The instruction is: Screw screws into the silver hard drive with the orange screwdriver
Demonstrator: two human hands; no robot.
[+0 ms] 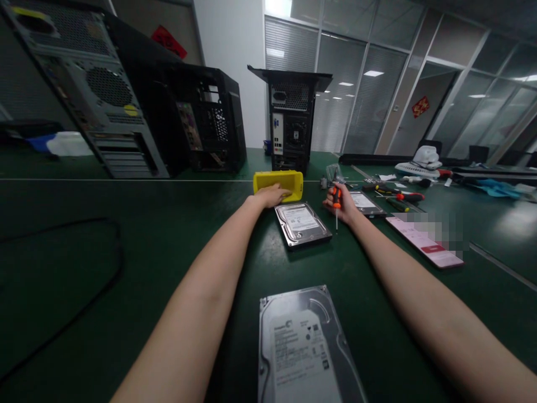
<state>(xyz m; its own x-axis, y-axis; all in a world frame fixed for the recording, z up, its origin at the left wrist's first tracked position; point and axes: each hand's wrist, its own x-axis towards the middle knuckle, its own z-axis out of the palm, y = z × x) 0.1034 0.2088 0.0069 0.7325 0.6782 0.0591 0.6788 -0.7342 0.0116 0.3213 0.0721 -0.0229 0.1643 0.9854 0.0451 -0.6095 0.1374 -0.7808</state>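
Left hand [272,196] at a yellow plastic bin [298,183]; right hand [344,206] around an orange-and-black screwdriver [337,197]
The left grip's opening and contents I cannot tell; a silver metal hard drive [302,223] lies between the hands on the green tabletop [126,207]; the right grip is closed on the handle; a careless swing could scratch the drive.

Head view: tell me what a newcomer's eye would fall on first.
Probably the bright yellow tray near the centre, with the left hand at it. Next, the orange-handled screwdriver, pointing down in the right hand, farther right. Then the silver hard drive at the bottom edge, nearest the camera.
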